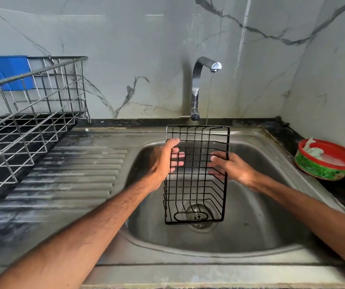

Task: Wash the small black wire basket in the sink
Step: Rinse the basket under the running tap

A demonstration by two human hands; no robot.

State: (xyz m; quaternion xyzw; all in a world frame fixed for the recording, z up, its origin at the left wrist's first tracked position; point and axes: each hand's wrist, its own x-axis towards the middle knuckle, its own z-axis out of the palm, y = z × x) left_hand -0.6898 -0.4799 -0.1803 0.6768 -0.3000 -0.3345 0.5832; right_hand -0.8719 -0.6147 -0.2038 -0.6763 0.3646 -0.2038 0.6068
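So the black wire basket [196,174] hangs over the sink [250,226], long axis near-to-far. Left hand [163,161] grip pinches its left edge, right hand [232,167] clasps the right; water stream [209,97] meets the far-right corner.

The wire basket [196,180] is black, the wall [125,49] pale grey with dark veins, the board [5,69] blue, the tub [321,171] red-rimmed, green-patterned, its cloth [313,150] seemingly pale green.

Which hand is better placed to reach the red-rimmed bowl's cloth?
Probably the right hand: the red-rimmed green bowl sits on its side, while the left hand grips the small black wire basket.
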